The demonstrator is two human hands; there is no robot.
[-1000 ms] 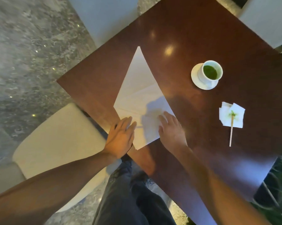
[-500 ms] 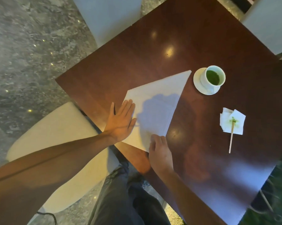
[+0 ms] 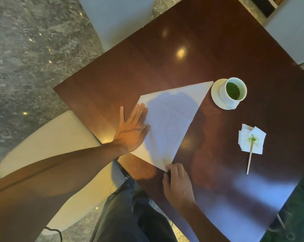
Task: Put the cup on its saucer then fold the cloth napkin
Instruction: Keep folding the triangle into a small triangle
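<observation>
A view from above, looking down at a dark, glossy wooden table (image 3: 165, 70) set at an angle, with ceiling lights reflected in its surface. In the middle lies a white cloth napkin (image 3: 172, 123) folded into a large triangle. One long point reaches toward the upper right and stops just beside a saucer; another point lies at the near edge of the table.

The left hand (image 3: 132, 131) rests flat on the napkin's left side, palm down, fingers spread and straight, so its grip is open and only presses on the cloth. The bare left forearm stretches in from the lower left. The right hand (image 3: 178, 184) sits at the near point of the napkin; its fingertips (image 3: 171, 167) are drawn together on that corner of the cloth, pinching or pressing it against the table, and which of the two cannot be told.

At the upper right a white cup (image 3: 232, 92) stands upright on its white saucer (image 3: 216, 95). The cup holds a green liquid. Farther right and nearer, well apart from the cup, lies a small crumpled paper tissue (image 3: 245, 140) with a green stain, and a thin wooden stick (image 3: 249, 159) rests with its upper end on the tissue and its lower end on the table.

Pale chairs (image 3: 60, 137) stand around the table on a grey mottled floor (image 3: 25, 49). The person's dark trousers (image 3: 130, 215) show at the bottom edge
</observation>
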